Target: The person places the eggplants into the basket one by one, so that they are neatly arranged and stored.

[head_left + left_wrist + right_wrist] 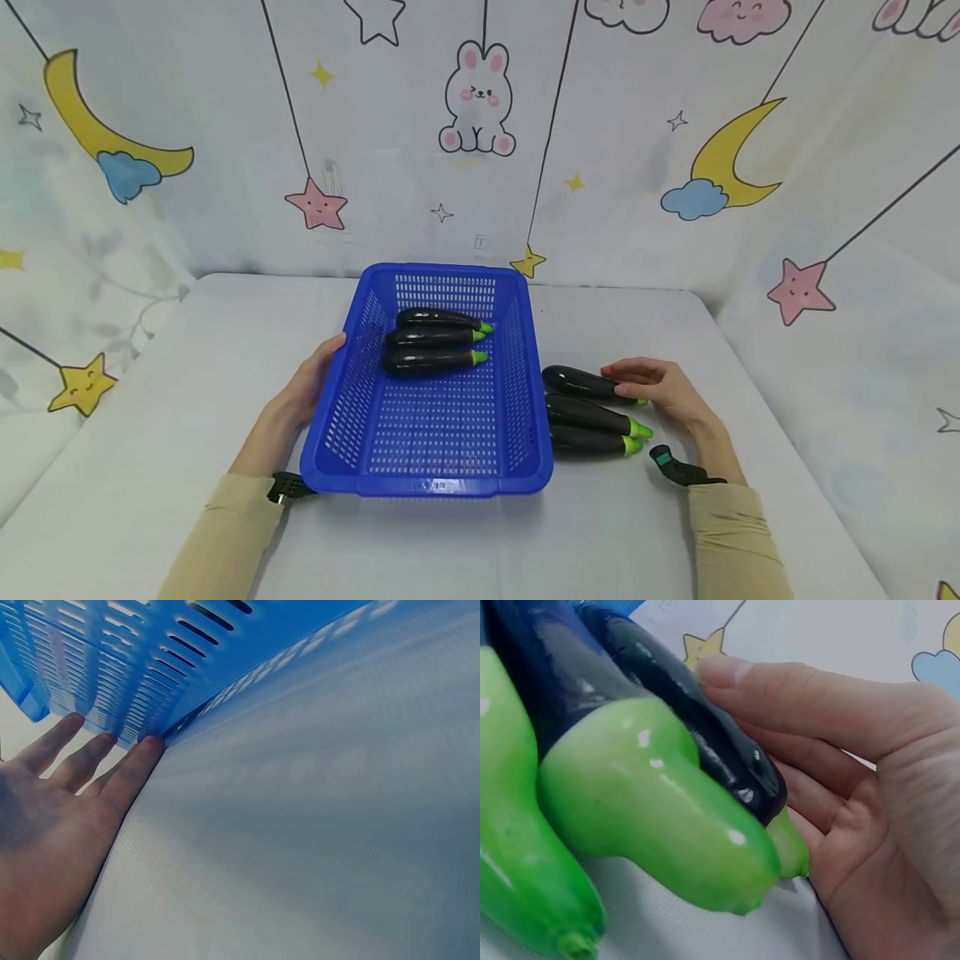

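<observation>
A blue plastic basket (pixel 435 486) stands on the table, with three dark eggplants (pixel 431 362) lying side by side inside near its far end. My left hand (pixel 309 385) is at the basket's left side; in the left wrist view its straight fingers (pixel 82 761) touch the slotted wall. To the basket's right lie three more eggplants with green stem ends. My right hand (pixel 666 390) holds the farthest eggplant (pixel 577 382) near its stem, thumb on the near side and fingers behind it. The middle eggplant (pixel 656 787) and the nearest eggplant (pixel 525 825) lie beside it.
A white cloth covers the table (pixel 600 533). Behind it hangs a white curtain (pixel 405 125) printed with stars, moons and a rabbit. Black straps (pixel 678 468) circle both wrists, below beige sleeves (pixel 731 533).
</observation>
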